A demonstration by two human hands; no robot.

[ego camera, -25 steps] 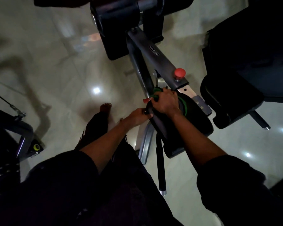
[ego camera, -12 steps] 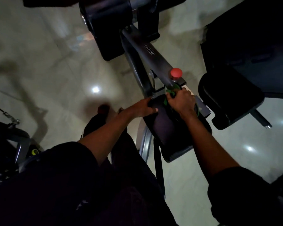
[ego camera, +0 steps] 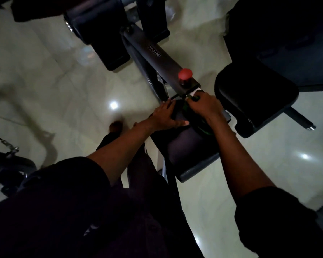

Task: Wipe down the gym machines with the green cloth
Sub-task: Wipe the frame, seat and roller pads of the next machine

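A dark padded seat [ego camera: 186, 146] of a gym machine lies below me, fixed to a grey metal beam [ego camera: 157, 58] with a red knob [ego camera: 185, 73]. My right hand [ego camera: 203, 107] grips the bunched green cloth [ego camera: 203, 130] against the far end of the pad, close to the knob; only green edges show under the hand and wrist. My left hand [ego camera: 166, 116] holds the left edge of the same pad, fingers curled over it and thumb lying on top.
A second black pad [ego camera: 254, 97] with a steel peg stands to the right. Two black roller pads [ego camera: 101, 32] hang above. Another machine's frame and cable [ego camera: 6, 146] sit at the left edge. The pale tiled floor [ego camera: 63, 90] shines around my bare foot.
My right hand slid the cloth along the pad toward the red knob. My left hand followed up the pad's left edge.
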